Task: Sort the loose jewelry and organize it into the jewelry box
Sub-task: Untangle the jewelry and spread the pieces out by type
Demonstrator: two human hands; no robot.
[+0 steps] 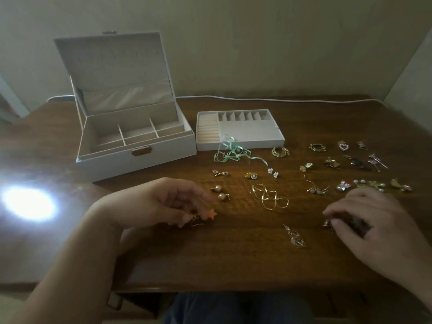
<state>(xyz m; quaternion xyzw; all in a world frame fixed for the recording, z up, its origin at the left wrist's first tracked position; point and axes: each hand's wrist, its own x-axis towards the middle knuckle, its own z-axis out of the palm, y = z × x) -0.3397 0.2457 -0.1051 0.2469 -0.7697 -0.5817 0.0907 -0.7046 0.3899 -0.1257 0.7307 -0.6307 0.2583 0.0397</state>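
- Left hand (161, 202) is pinching star earrings (201, 215) in curled fingers, in front of the open box (131, 146), probably pairing them.
- Right hand (371, 218), fingers bent, is gripping a small dark piece (327, 222), far right of the box.

A dark wooden table (233, 258) carries an open jewelry box (135, 146), its tray (240, 132) and scattered earrings (268, 197).

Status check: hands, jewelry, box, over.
Left hand pinches orange star earrings; right hand grips a dark piece, unclear. Jewelry box open, compartments bare; tray out beside it. Green ribbon lies against the tray.
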